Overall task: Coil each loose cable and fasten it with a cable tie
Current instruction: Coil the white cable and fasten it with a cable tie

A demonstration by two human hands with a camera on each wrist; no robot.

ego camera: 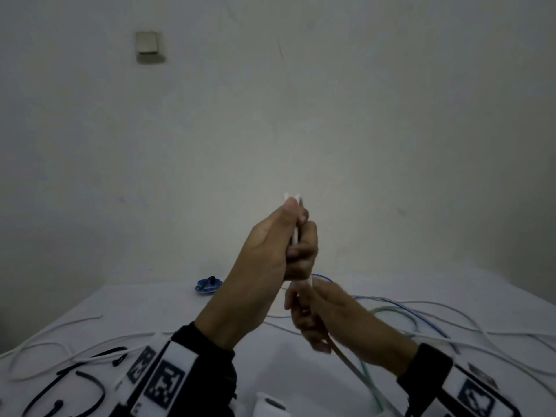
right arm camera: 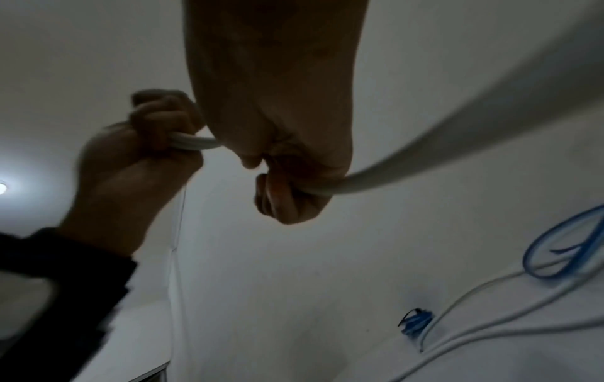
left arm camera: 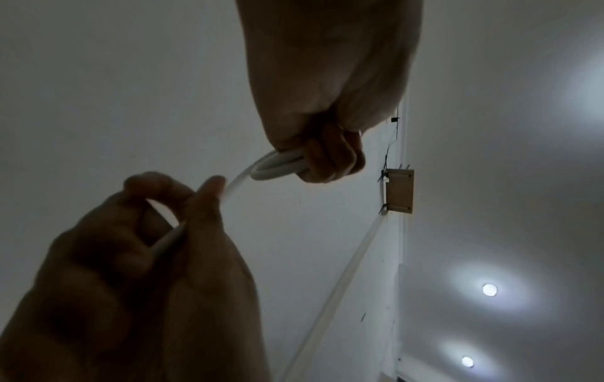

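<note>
My left hand (ego camera: 279, 236) is raised in front of the wall and grips folded loops of a white cable (ego camera: 293, 197), whose bends stick out above the thumb. In the left wrist view the loops (left arm camera: 278, 165) bulge from the curled fingers of that hand (left arm camera: 330, 157). Just below, my right hand (ego camera: 313, 317) holds the same cable's free run, which trails down to the table. In the right wrist view that hand (right arm camera: 287, 191) closes round the thick strand (right arm camera: 457, 129). Black cable ties (ego camera: 90, 383) lie on the table at lower left.
A white table (ego camera: 180, 308) carries a small blue coil (ego camera: 208, 285) bound with a black tie near its far edge. Loose blue (ego camera: 391, 302), green (ego camera: 391, 310) and white (ego camera: 469, 314) cables sprawl on the right. More white cable (ego camera: 45, 347) runs on the left. A bare wall stands behind.
</note>
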